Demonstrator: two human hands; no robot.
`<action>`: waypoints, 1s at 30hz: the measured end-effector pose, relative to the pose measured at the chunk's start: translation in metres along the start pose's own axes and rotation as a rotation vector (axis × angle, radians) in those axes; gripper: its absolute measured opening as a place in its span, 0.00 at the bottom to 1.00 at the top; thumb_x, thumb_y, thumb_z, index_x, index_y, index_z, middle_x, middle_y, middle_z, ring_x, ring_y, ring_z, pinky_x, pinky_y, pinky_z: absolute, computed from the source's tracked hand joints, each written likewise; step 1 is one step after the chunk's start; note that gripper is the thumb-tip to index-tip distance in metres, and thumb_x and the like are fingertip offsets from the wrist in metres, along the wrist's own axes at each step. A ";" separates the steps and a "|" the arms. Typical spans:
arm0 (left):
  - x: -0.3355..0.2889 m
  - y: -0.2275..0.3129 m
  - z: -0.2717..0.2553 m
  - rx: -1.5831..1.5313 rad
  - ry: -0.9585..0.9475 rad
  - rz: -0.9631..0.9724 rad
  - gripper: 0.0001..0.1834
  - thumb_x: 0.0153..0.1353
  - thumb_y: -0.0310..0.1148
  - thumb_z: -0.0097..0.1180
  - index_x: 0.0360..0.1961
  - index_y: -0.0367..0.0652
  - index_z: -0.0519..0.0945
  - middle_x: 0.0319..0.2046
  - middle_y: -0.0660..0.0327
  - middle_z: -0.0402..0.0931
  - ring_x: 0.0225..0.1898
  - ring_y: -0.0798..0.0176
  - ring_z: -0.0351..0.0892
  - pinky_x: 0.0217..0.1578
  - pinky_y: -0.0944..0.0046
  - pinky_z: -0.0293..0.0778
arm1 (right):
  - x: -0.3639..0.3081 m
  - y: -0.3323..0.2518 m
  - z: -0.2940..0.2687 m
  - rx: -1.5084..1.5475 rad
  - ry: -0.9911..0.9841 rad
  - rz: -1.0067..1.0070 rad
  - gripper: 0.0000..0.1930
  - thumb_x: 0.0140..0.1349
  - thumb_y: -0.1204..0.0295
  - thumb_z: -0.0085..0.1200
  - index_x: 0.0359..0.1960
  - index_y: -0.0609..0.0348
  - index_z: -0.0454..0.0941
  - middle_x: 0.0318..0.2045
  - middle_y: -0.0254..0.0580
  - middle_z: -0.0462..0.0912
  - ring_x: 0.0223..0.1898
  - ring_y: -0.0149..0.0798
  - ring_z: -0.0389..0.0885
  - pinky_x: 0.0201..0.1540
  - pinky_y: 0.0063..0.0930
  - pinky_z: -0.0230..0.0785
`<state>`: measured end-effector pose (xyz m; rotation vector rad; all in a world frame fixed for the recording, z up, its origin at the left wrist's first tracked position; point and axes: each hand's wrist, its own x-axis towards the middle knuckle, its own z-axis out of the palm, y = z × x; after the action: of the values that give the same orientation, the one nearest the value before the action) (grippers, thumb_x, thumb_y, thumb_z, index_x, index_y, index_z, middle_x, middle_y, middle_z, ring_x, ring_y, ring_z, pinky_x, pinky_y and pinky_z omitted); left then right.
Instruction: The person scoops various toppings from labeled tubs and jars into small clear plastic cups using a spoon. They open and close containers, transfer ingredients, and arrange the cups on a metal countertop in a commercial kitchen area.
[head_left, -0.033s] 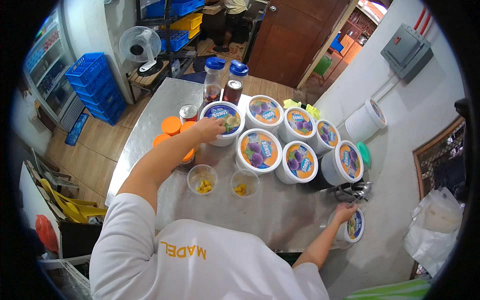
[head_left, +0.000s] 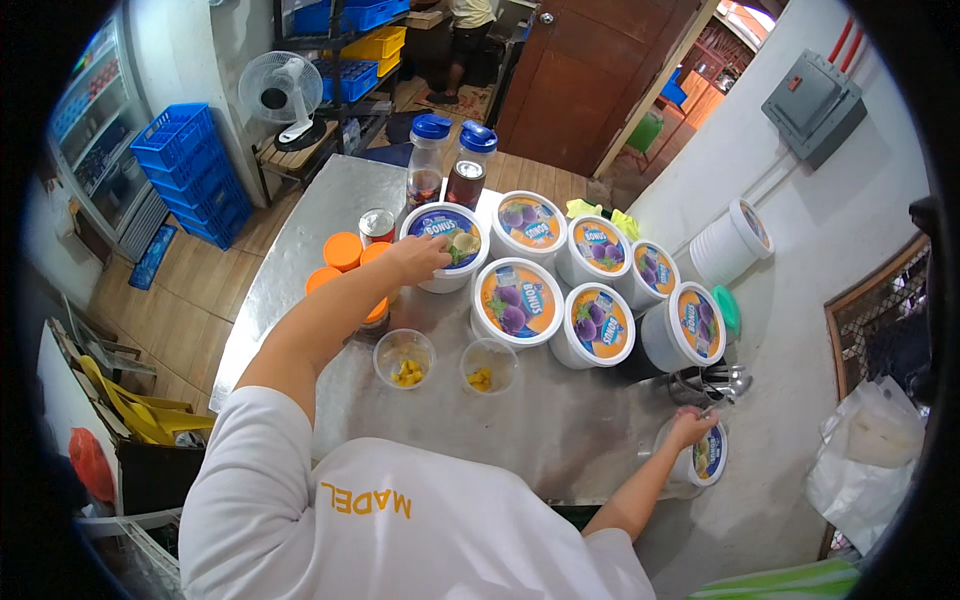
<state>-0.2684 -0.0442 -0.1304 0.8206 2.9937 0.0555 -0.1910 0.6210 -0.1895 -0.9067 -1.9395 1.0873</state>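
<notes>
On steel table (head_left: 560, 430): left hand (head_left: 418, 258) gripping blue-lidded tub (head_left: 445, 245); right hand (head_left: 690, 428) grasping small tub (head_left: 703, 455); orange-labelled tubs (head_left: 517, 300) between.

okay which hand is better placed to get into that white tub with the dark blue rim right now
Left. The left hand already rests on the rim of that tub, fingers over its opening. The right hand is far across the metal table, on a small tub at the near edge.
</notes>
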 end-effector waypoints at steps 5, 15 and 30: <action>0.005 -0.014 0.017 0.097 0.119 0.069 0.15 0.58 0.32 0.60 0.46 0.45 0.75 0.51 0.55 0.72 0.48 0.50 0.79 0.39 0.54 0.81 | -0.060 -0.113 -0.025 0.140 -0.022 -0.126 0.13 0.72 0.73 0.40 0.56 0.59 0.63 0.32 0.42 0.78 0.22 0.29 0.74 0.21 0.22 0.67; 0.024 0.011 0.004 0.180 0.047 -0.034 0.09 0.56 0.27 0.57 0.38 0.39 0.83 0.40 0.53 0.81 0.37 0.50 0.86 0.34 0.56 0.82 | -0.143 -0.171 0.024 0.319 -0.421 -0.262 0.09 0.72 0.74 0.43 0.50 0.60 0.67 0.27 0.34 0.74 0.20 0.23 0.70 0.21 0.16 0.63; 0.042 -0.051 -0.073 -0.352 0.011 -0.070 0.22 0.40 0.41 0.75 0.34 0.41 0.81 0.34 0.54 0.83 0.40 0.52 0.82 0.41 0.56 0.76 | -0.174 -0.108 0.003 0.049 -0.542 -0.327 0.12 0.68 0.76 0.47 0.52 0.65 0.73 0.38 0.42 0.82 0.31 0.29 0.78 0.31 0.22 0.72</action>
<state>-0.3339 -0.0686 -0.0607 0.6753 2.8908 0.5661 -0.1326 0.4312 -0.1376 -0.2556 -2.3743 1.2584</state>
